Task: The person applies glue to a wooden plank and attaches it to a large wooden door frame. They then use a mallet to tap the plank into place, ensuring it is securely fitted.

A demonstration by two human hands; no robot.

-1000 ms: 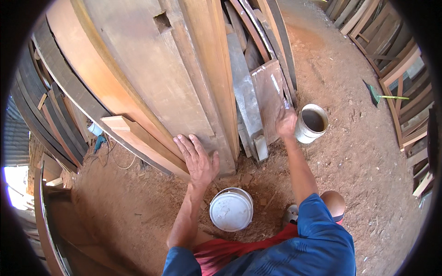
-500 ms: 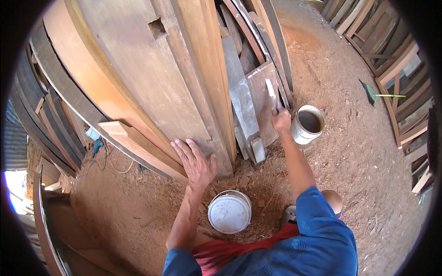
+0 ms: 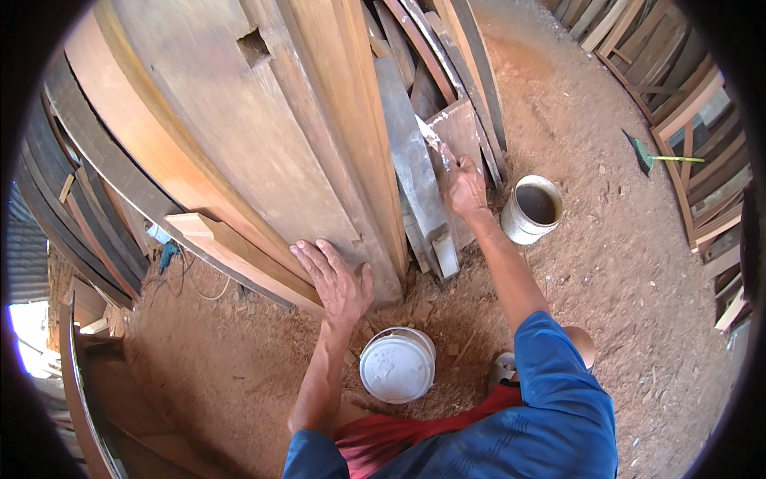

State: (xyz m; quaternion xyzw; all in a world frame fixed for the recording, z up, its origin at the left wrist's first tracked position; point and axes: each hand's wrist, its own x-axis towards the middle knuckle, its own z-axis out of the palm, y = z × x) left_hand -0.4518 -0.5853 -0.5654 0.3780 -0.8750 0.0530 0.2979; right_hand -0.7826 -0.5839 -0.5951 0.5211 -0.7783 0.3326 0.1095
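Observation:
My left hand (image 3: pixel 337 281) rests on the lower end of a large wooden panel (image 3: pixel 263 152), its fingers outstretched and thumb apart. In my right hand (image 3: pixel 465 188) is a putty knife (image 3: pixel 437 142), its blade smeared white and pointing away to the upper left. The blade is over the upper left corner of a small brown board (image 3: pixel 459 128), which leans among other planks and has white smears near its top edge. Whether the blade touches the board cannot be told. Beside my right wrist stands an open pail (image 3: pixel 523 225) with dark contents.
Between my arms stands a lidded white bucket (image 3: pixel 396 375) on the dusty, shaving-strewn ground. Greyish planks (image 3: pixel 415 160) lean right of the panel. Wooden frames (image 3: pixel 678 160) and a green broom (image 3: pixel 641 156) are at the right. A blue power tool (image 3: pixel 168 254) with a cord lies left.
My right hand has moved up and left with the putty knife, whose blade now reaches the small board's upper left corner. My left hand stays on the panel; the view has shifted slightly.

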